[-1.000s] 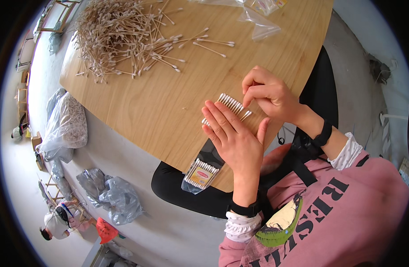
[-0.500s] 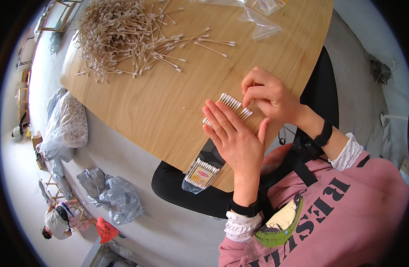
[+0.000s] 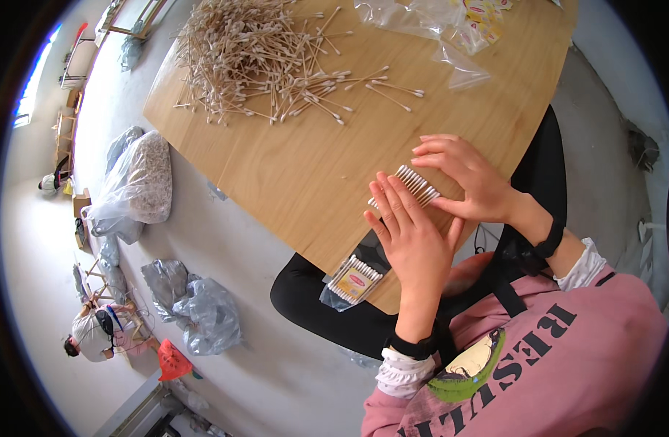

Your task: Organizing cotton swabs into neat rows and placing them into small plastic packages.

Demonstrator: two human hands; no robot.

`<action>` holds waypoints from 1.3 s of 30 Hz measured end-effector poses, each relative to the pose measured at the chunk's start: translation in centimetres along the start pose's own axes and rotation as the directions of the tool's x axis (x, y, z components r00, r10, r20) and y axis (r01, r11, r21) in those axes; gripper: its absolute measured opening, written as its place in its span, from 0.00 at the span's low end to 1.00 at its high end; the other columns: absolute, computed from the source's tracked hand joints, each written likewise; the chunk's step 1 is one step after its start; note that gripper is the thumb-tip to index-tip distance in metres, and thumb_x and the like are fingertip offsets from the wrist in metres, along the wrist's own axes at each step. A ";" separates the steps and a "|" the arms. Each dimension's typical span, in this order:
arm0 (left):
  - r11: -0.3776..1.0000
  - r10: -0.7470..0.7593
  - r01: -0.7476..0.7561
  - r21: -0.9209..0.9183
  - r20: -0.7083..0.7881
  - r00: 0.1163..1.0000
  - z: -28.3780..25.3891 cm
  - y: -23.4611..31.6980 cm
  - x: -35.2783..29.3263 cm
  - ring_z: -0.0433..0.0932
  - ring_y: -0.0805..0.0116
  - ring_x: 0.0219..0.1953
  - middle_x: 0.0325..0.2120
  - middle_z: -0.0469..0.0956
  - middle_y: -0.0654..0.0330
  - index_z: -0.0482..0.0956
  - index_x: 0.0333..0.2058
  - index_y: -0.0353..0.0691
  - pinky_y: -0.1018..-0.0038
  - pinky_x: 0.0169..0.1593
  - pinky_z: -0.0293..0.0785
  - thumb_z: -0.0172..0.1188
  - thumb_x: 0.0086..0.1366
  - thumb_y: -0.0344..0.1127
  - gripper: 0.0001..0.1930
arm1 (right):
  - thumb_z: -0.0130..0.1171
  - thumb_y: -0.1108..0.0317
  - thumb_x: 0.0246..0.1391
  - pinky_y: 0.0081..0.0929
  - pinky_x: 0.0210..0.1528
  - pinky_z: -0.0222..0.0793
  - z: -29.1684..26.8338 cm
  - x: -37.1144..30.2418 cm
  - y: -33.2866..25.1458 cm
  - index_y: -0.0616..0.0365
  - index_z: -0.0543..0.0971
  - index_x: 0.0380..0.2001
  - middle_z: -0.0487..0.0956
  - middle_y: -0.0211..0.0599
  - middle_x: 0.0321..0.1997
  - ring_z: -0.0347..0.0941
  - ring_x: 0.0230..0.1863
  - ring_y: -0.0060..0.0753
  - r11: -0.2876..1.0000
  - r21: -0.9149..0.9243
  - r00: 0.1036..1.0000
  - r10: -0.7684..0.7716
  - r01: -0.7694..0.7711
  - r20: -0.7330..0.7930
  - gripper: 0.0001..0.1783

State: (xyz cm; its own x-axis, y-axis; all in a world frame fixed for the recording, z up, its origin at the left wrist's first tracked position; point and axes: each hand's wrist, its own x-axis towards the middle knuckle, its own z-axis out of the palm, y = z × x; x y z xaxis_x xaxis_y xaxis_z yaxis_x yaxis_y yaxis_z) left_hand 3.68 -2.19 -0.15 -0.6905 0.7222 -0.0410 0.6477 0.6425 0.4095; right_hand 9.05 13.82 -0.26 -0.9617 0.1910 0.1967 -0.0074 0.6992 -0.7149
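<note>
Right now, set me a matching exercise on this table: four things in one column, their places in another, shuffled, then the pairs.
Things:
1. loose heap of cotton swabs
2. row of swabs
3. packed bag of swabs
4. empty clear bags

Places:
A. at the table's near edge, beside the left hand
B. far right of the table
C. between both hands, right hand touching it
D. far left of the table

Pairs: 1-D, 2-C, 3-A, 4-B

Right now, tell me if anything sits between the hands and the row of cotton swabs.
Nothing visible does. The left hand lies flat on the row of cotton swabs, and the right hand presses its far end. The table beside them is bare wood.
</note>
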 end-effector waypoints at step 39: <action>0.974 -0.103 0.096 0.205 0.023 0.994 1.5 0.9 0.0 0.39 0.46 0.76 0.73 0.44 0.38 0.47 0.70 0.23 0.54 0.75 0.29 0.46 0.63 0.74 0.57 | 0.60 0.74 0.52 0.33 0.40 0.71 0.2 3.9 1.0 0.58 0.76 0.32 0.74 0.36 0.36 0.74 0.38 0.40 0.983 0.151 0.992 0.110 -0.101 -0.056 0.04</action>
State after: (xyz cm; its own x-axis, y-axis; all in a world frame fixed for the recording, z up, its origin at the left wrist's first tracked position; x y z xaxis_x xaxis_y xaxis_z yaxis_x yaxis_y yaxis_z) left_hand 4.79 -1.24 -1.12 -0.7458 0.6581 -0.1037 0.6307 0.7476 0.2080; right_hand 5.28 15.12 -0.32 -0.9399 0.3049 0.1536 0.0484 0.5643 -0.8241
